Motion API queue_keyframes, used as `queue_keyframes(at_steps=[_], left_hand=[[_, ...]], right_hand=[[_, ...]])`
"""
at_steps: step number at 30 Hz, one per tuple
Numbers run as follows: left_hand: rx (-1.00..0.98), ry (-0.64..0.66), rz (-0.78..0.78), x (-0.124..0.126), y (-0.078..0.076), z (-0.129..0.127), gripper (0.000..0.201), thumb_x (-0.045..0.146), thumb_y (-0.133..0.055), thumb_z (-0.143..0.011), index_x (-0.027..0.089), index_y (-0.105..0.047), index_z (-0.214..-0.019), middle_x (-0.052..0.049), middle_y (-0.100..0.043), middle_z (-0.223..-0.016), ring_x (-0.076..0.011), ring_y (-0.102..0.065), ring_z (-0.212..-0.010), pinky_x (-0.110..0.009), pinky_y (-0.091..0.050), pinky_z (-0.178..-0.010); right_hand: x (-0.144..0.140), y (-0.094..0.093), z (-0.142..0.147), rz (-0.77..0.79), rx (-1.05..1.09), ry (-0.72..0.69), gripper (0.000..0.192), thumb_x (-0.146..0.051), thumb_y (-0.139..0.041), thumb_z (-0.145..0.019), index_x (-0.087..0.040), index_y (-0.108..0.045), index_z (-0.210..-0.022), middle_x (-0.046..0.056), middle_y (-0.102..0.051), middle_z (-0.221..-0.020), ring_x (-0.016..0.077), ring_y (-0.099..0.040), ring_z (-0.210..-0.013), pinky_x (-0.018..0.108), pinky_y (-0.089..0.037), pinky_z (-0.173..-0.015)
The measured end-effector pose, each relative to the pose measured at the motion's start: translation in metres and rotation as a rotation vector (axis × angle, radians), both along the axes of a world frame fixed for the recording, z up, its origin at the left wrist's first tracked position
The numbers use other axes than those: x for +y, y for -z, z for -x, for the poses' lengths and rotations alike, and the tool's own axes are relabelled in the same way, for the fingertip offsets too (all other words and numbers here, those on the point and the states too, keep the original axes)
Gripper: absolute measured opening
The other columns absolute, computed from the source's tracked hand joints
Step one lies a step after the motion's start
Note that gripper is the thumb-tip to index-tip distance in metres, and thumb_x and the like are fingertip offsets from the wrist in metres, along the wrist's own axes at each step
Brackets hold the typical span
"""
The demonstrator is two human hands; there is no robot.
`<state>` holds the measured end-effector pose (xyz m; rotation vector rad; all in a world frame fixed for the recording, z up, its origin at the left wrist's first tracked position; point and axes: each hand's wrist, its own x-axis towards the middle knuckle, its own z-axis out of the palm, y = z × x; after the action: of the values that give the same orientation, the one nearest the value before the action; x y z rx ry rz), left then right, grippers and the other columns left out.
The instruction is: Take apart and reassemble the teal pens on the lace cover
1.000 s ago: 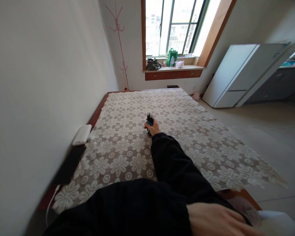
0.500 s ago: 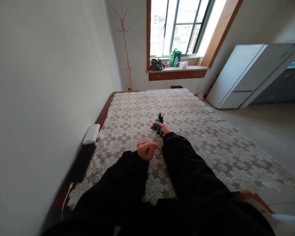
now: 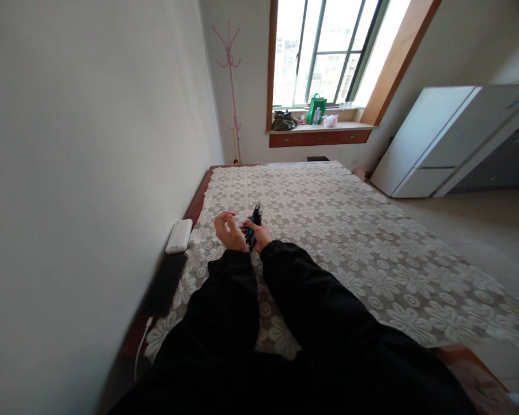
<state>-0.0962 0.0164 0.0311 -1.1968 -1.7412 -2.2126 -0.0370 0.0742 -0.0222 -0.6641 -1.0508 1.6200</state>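
Note:
A bundle of several slim pens, black with some turquoise, stands tilted in my right hand. The fingers and thumb of that hand wrap around the bundle's middle. Just to the left is my left hand, its fingers curled in; no object shows in it. Its wrist is close beside the pens, and I cannot tell if they touch. Both hands are above a bed-like surface under a floral lace cover.
By the left wall lie a white power bank and a dark flat tablet-like device with a white cable. Farther off stand a pink coat rack, a windowsill with a green bag, and a white fridge.
My right hand has moved left with the pens. My left hand has gone forward and left from a tight fist to looser curled fingers beside them. The camera view has shifted slightly.

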Motion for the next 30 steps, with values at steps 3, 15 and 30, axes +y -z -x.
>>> queue_keyframes(at_steps=[3, 15, 30], left_hand=[[-0.068, 0.166, 0.134, 0.011, 0.003, 0.019, 0.031, 0.038, -0.047, -0.093, 0.017, -0.055, -0.116, -0.012, -0.063, -0.119, -0.0217, -0.06, -0.108, -0.034, -0.048, -0.094], [-0.01, 0.291, 0.341, 0.024, 0.025, 0.019, 0.025, 0.042, -0.063, -0.082, 0.017, -0.058, -0.086, -0.004, -0.066, -0.075, -0.0179, -0.064, -0.068, -0.03, -0.053, -0.069], [0.325, 0.086, 0.991, 0.023, 0.037, 0.036, 0.052, 0.03, -0.063, -0.087, 0.017, -0.045, -0.134, -0.018, -0.069, -0.112, -0.0297, -0.067, -0.102, -0.036, -0.049, -0.086]], right_hand=[[-0.001, -0.001, 0.005, -0.124, -0.047, 0.098, 0.039, -0.049, -0.074, -0.071, -0.023, -0.054, -0.092, 0.0, -0.065, -0.079, 0.0186, -0.066, -0.078, 0.035, -0.056, -0.082], [-0.004, 0.005, -0.048, -0.63, -0.932, -0.171, 0.078, -0.038, -0.08, -0.067, -0.02, -0.051, -0.137, 0.016, -0.052, -0.142, 0.036, -0.043, -0.135, 0.059, -0.024, -0.116], [-0.002, 0.014, -0.176, -0.631, -0.727, -0.04, 0.031, -0.026, -0.067, -0.077, -0.025, -0.069, -0.107, 0.003, -0.074, -0.096, 0.0231, -0.066, -0.094, 0.042, -0.047, -0.093]])
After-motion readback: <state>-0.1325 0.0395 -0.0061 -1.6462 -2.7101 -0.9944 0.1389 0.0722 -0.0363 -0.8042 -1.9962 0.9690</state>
